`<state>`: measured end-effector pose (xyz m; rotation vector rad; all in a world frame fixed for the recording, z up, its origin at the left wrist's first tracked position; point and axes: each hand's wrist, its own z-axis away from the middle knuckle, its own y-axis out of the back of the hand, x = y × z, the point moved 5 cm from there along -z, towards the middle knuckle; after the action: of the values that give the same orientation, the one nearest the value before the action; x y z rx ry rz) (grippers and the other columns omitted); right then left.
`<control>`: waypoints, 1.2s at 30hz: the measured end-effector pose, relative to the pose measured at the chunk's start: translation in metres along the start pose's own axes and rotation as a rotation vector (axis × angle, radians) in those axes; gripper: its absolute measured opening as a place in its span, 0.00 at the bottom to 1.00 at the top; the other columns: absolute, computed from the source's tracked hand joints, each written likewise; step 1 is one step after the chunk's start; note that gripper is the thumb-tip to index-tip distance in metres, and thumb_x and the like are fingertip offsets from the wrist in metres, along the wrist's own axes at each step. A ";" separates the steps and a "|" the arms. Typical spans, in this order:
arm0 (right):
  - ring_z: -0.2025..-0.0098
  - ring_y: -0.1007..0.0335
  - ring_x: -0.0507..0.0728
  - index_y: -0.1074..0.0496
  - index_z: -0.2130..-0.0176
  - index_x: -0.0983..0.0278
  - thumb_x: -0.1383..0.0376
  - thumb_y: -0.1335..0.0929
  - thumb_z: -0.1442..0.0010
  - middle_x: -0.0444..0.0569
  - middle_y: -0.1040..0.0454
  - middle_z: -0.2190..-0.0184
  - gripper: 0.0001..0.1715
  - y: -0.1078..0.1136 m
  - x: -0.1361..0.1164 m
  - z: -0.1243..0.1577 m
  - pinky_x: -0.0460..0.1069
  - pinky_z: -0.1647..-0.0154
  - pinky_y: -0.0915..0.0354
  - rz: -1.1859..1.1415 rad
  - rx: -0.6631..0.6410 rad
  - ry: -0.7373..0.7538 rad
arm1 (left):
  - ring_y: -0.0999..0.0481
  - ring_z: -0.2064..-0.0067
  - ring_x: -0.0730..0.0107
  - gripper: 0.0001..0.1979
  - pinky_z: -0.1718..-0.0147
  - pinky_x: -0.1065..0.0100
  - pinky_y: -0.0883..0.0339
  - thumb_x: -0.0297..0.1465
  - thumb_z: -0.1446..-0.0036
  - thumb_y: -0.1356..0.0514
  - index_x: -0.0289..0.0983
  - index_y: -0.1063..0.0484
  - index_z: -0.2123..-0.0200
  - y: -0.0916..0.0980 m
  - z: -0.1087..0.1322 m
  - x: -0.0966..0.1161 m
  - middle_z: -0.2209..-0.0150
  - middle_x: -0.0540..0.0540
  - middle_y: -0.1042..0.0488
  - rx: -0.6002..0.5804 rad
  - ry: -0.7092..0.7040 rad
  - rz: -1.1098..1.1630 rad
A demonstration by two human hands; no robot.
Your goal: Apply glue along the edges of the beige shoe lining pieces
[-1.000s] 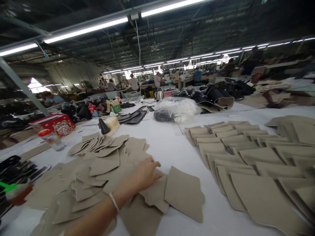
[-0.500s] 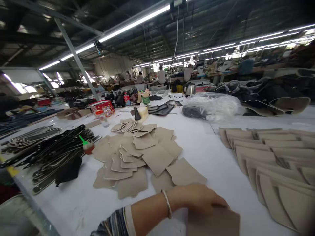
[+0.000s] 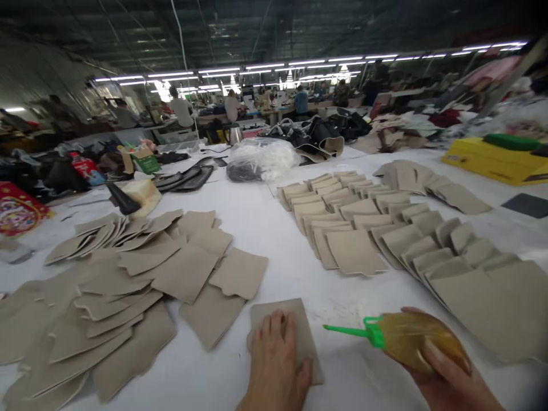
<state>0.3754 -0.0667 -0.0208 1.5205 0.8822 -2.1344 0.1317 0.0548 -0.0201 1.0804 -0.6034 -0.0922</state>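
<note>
My left hand (image 3: 276, 362) lies on a beige leather-like piece (image 3: 303, 325) on the white table, its fingers stretched out over the piece. Off to its right, my right hand (image 3: 449, 379) grips a glue bottle (image 3: 402, 337). The bottle is amber and squeezable, lying sideways in the hand, and its thin green nozzle points left toward the piece. The nozzle tip is apart from the piece. A loose pile of similar beige pieces (image 3: 184, 271) spreads out on the left.
Overlapping rows of beige pieces (image 3: 355, 251) cover the right side. Further back are a clear plastic bag (image 3: 265, 160), a yellow box (image 3: 492, 162), a kettle (image 3: 234, 134) and a dark cone (image 3: 123, 198). People sit at work in the distance.
The view has swung right. My left hand, which held a beige piece near the front edge, now rests flat on one. My right hand has come into view with the glue bottle.
</note>
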 end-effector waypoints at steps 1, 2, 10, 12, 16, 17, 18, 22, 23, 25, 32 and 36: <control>0.56 0.28 0.68 0.29 0.51 0.57 0.51 0.24 0.53 0.54 0.27 0.55 0.31 -0.002 -0.001 0.000 0.55 0.60 0.27 -0.001 -0.001 -0.015 | 0.47 0.38 0.48 0.38 0.40 0.53 0.51 0.44 0.47 0.43 0.39 0.48 0.35 -0.003 0.002 -0.002 0.36 0.39 0.47 0.001 -0.014 -0.028; 0.56 0.28 0.67 0.30 0.50 0.57 0.51 0.23 0.54 0.54 0.27 0.55 0.34 -0.005 -0.004 0.001 0.53 0.60 0.27 0.027 -0.014 -0.005 | 0.47 0.38 0.47 0.37 0.40 0.51 0.51 0.43 0.48 0.42 0.41 0.46 0.36 -0.004 0.003 -0.003 0.36 0.40 0.46 0.003 -0.028 -0.049; 0.58 0.28 0.60 0.33 0.49 0.59 0.51 0.25 0.48 0.51 0.27 0.56 0.31 -0.022 -0.028 0.011 0.42 0.60 0.30 0.435 -0.164 0.316 | 0.39 0.46 0.56 0.24 0.47 0.60 0.41 0.31 0.50 0.43 0.41 0.34 0.48 0.022 0.009 -0.007 0.48 0.42 0.37 0.034 -0.080 -0.027; 0.57 0.29 0.59 0.34 0.49 0.58 0.53 0.27 0.44 0.49 0.28 0.56 0.27 -0.025 -0.027 0.014 0.42 0.58 0.31 0.526 -0.210 0.363 | 0.39 0.47 0.54 0.24 0.47 0.58 0.41 0.30 0.48 0.43 0.37 0.36 0.46 0.020 0.012 0.000 0.48 0.40 0.38 0.037 -0.024 -0.040; 0.56 0.29 0.57 0.35 0.48 0.57 0.54 0.28 0.43 0.46 0.29 0.55 0.26 -0.033 -0.029 0.020 0.40 0.56 0.33 0.632 -0.247 0.461 | 0.36 0.49 0.53 0.24 0.50 0.57 0.38 0.23 0.52 0.44 0.32 0.36 0.48 0.017 0.013 0.018 0.51 0.37 0.38 0.005 0.084 -0.087; 0.56 0.29 0.57 0.35 0.48 0.56 0.54 0.28 0.43 0.46 0.30 0.55 0.26 -0.036 -0.030 0.021 0.39 0.55 0.34 0.644 -0.256 0.478 | 0.35 0.50 0.53 0.24 0.51 0.58 0.37 0.21 0.52 0.45 0.31 0.35 0.49 0.017 0.012 0.021 0.51 0.36 0.37 -0.009 0.102 -0.101; 0.56 0.29 0.57 0.35 0.48 0.56 0.54 0.28 0.43 0.45 0.30 0.55 0.26 -0.038 -0.032 0.021 0.39 0.55 0.34 0.650 -0.261 0.488 | 0.34 0.50 0.53 0.23 0.53 0.58 0.36 0.20 0.53 0.46 0.31 0.35 0.50 0.018 0.012 0.024 0.51 0.36 0.37 -0.019 0.114 -0.119; 0.56 0.29 0.57 0.35 0.49 0.55 0.54 0.28 0.42 0.45 0.30 0.55 0.25 -0.042 -0.035 0.022 0.40 0.55 0.33 0.682 -0.259 0.518 | 0.32 0.51 0.51 0.23 0.55 0.58 0.34 0.17 0.54 0.46 0.29 0.34 0.51 0.017 0.007 0.032 0.53 0.34 0.35 -0.028 0.109 -0.184; 0.56 0.29 0.57 0.35 0.49 0.55 0.54 0.28 0.42 0.45 0.30 0.55 0.24 -0.042 -0.035 0.022 0.39 0.56 0.33 0.694 -0.261 0.528 | 0.31 0.52 0.51 0.23 0.55 0.57 0.34 0.17 0.54 0.46 0.29 0.34 0.51 0.016 0.006 0.033 0.53 0.34 0.34 -0.034 0.105 -0.197; 0.56 0.28 0.56 0.36 0.48 0.56 0.54 0.28 0.42 0.45 0.30 0.54 0.25 -0.041 -0.033 0.022 0.39 0.55 0.33 0.715 -0.265 0.544 | 0.30 0.53 0.52 0.23 0.56 0.57 0.33 0.16 0.53 0.47 0.29 0.34 0.51 0.015 0.005 0.034 0.53 0.34 0.33 -0.058 0.088 -0.217; 0.56 0.29 0.57 0.37 0.47 0.57 0.53 0.28 0.41 0.46 0.31 0.54 0.27 -0.046 -0.031 0.021 0.40 0.55 0.34 0.740 -0.275 0.588 | 0.25 0.59 0.54 0.26 0.59 0.58 0.32 0.23 0.46 0.49 0.36 0.37 0.43 0.025 -0.001 0.017 0.59 0.39 0.26 -0.071 -0.038 -0.210; 0.53 0.31 0.57 0.37 0.47 0.57 0.53 0.29 0.41 0.46 0.32 0.53 0.26 -0.060 -0.032 0.023 0.42 0.53 0.35 0.745 -0.298 0.608 | 0.25 0.56 0.60 0.25 0.55 0.64 0.34 0.24 0.44 0.52 0.44 0.33 0.44 0.035 -0.003 0.007 0.57 0.45 0.24 -0.042 -0.151 -0.045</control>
<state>0.3336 -0.0400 0.0303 1.9522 0.6128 -0.9905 0.1317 0.0720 0.0114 1.0520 -0.7099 -0.2260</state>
